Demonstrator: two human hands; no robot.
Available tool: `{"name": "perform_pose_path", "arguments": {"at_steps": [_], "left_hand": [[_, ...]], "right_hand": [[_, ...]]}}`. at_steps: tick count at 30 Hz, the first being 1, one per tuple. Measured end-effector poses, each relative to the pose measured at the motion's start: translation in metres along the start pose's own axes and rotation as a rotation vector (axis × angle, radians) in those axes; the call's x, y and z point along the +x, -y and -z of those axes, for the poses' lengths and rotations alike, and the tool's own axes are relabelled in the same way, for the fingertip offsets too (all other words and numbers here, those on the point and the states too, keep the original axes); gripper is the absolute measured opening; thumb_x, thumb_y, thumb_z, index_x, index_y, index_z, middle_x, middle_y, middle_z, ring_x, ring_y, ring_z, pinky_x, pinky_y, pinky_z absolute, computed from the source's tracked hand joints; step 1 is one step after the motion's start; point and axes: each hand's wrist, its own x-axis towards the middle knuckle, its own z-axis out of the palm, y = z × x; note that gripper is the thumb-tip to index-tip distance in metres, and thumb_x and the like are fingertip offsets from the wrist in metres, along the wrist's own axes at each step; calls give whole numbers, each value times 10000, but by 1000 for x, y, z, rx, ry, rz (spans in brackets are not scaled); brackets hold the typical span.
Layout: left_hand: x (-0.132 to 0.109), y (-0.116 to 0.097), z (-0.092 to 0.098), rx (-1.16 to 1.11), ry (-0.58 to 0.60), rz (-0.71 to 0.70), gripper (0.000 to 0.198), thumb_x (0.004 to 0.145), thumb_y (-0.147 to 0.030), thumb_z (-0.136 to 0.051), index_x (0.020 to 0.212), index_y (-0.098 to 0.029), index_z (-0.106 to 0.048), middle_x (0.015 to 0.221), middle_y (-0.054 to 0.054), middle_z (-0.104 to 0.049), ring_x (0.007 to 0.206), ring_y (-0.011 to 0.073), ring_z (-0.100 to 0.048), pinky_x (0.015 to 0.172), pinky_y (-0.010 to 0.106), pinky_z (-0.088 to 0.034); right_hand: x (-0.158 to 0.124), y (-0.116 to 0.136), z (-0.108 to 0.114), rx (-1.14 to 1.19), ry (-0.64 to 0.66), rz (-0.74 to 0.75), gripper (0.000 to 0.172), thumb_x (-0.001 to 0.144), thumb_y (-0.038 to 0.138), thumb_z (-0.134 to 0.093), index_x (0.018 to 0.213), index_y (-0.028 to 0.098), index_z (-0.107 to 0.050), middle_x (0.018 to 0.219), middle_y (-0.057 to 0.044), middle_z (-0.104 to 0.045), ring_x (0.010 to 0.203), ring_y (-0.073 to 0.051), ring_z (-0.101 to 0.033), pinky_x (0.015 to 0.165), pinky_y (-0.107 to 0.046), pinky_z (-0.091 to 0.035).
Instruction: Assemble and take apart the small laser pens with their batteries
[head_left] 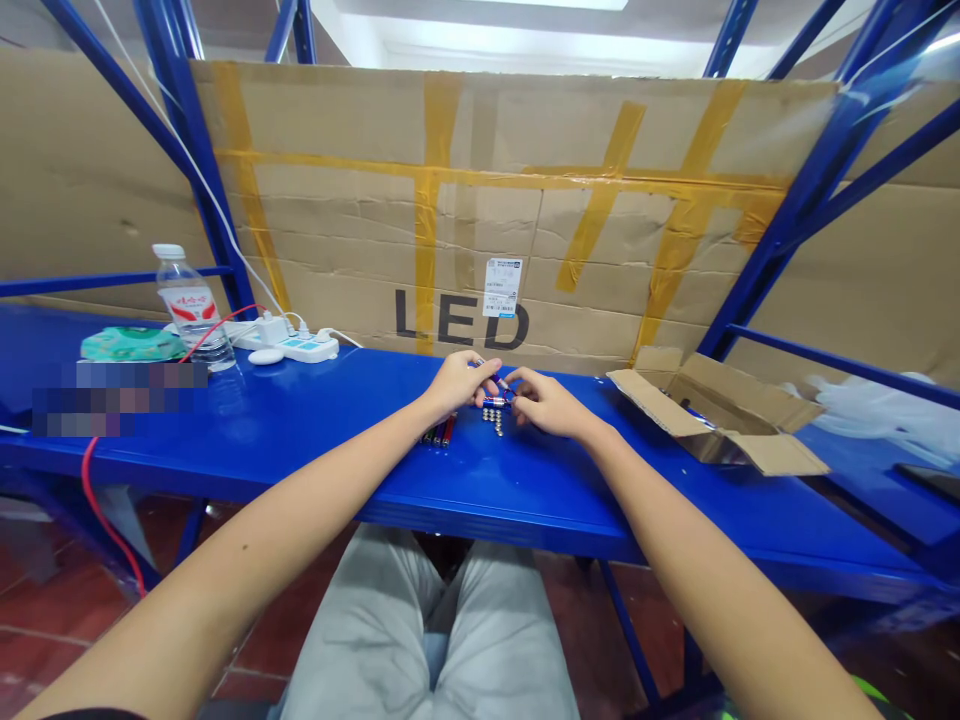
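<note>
Over the blue table, my left hand (pixel 457 384) is closed in a pinch on a small slim shiny tube (pixel 484 364). Facing it, my right hand (pixel 551 402) has its fingers curled together close to the left fingertips; what they hold is too small to make out. A short blue and silver tube (pixel 495 402) shows between the hands. Just below it, several small round silver pieces (pixel 493 415) sit in short rows on the table. Several slim dark and red tubes (pixel 439 434) lie side by side under my left wrist, partly hidden by it.
An open cardboard box (pixel 776 452) with small items inside stands at the right. Clear plastic wrap (pixel 877 405) lies beyond it. On the left are a water bottle (pixel 191 300), a green packet (pixel 131 344) and a white power strip (pixel 300 345). A large cardboard sheet (pixel 337 230) closes off the back.
</note>
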Motion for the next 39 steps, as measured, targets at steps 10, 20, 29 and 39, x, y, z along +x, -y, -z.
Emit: {"name": "perform_pose_path", "arguments": {"at_steps": [10,20,29,39], "left_hand": [[2,9,-3,27,134,-151,315,875,-417,-625,830,-108,-664,525,-15,-594,348,49,-428,388,190,-303],[3,12,0,183,113,-332,338,844,-444,-637,870,-123,-742,859,70,-729,802,164,-634,750,241,-459],[11,8,3,-390,49,1,637,970,-590,-308,960,-94,-709,1018,164,-716,941,198,-660,813,290,-505],[15,8,11,-582,42,65,711,960,-632,-243,876,-82,-685,957,185,-719,940,214,-682,857,314,-525]], "right_hand": [[1,14,-2,326,135,-43,178,806,339,-579,804,163,-606,644,-14,-654,578,-168,-640,616,-319,-530],[-1,14,-1,405,139,2,234,842,372,-563,747,161,-602,597,-32,-662,617,-190,-665,638,-311,-485],[1,11,1,375,36,-112,198,800,360,-586,735,175,-611,477,27,-571,486,-165,-625,546,-279,-449],[0,14,4,222,31,-130,211,799,322,-585,638,186,-575,469,-1,-597,451,-148,-587,471,-252,-390]]}}
